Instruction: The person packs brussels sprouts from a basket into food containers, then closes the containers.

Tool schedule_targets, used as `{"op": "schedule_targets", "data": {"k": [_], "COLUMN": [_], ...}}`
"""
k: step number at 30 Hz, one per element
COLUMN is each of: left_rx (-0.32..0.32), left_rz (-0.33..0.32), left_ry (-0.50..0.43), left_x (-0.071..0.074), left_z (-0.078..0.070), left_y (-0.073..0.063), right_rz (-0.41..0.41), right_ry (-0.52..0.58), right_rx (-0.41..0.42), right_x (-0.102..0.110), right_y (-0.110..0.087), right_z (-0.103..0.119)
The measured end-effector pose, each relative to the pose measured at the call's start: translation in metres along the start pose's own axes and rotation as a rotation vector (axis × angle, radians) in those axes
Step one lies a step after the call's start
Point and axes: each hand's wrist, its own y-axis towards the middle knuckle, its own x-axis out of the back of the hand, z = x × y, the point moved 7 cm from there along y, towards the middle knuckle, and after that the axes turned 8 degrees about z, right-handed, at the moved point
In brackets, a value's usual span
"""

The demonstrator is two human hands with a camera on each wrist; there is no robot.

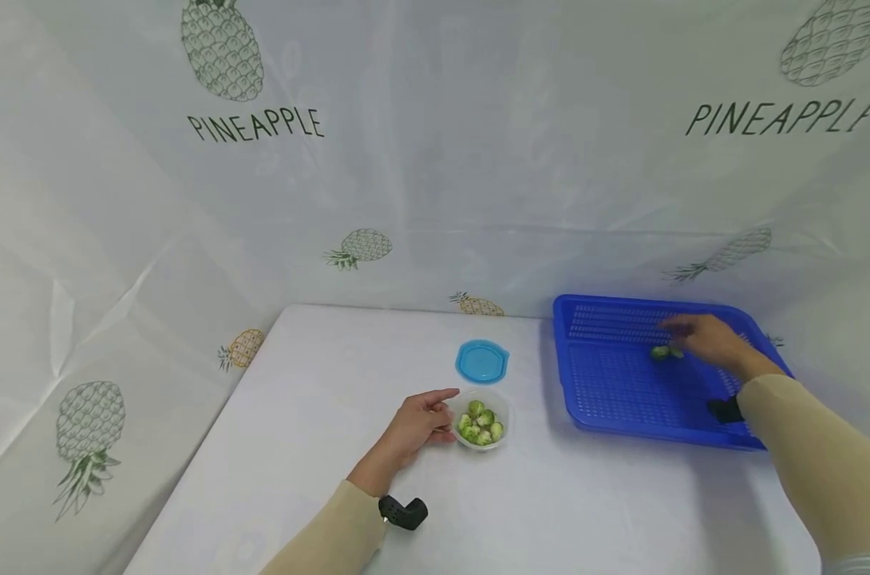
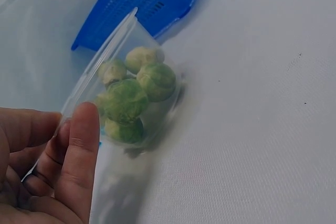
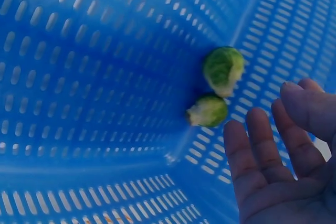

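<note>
My left hand point(image 1: 424, 421) holds the rim of a clear plastic bowl point(image 1: 507, 419) on the white table. Inside the bowl lie several green Brussels sprouts point(image 2: 126, 100), seen through its wall in the left wrist view. Over the blue basket point(image 1: 575, 415), my right hand point(image 1: 704, 335) has its fingers loosely spread with nothing between them. Two Brussels sprouts point(image 3: 223, 69) lie together on the basket floor, just beyond the fingertips point(image 3: 236, 132) in the right wrist view.
A light blue round lid point(image 1: 482, 361) lies on the table point(image 1: 320, 359) behind the bowl. The slotted basket stands at the right, with raised walls. A white pineapple-print sheet point(image 1: 435, 160) hangs behind the table and along its left side.
</note>
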Motion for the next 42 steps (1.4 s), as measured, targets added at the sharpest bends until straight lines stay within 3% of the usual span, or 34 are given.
{"op": "schedule_targets", "data": {"k": [9,19,27,35,42], "left_rx": [-0.002,0.0,0.013,0.01,0.007], "left_rz": [-0.002,-0.008,-0.01,-0.007,-0.008], "left_ry": [-0.016,-0.024,-0.023,-0.021,-0.027], "left_x": [0.001,0.002,0.003,0.003,0.003], "left_z": [0.001,0.002,0.003,0.002,0.002], "left_y": [0.002,0.003,0.003,0.003,0.003], "right_rz": [0.03,-0.004,0.128,0.18,0.233], "right_ry": [0.05,0.163,0.161,0.279,0.286], "right_rx": [0.021,0.01,0.045,0.048,0.049], "right_x": [-0.015,-0.016,-0.036,-0.046,-0.054], "right_y": [0.009,0.015,0.02,0.025,0.028], "right_z": [-0.005,-0.001,-0.004,0.0,0.01]}}
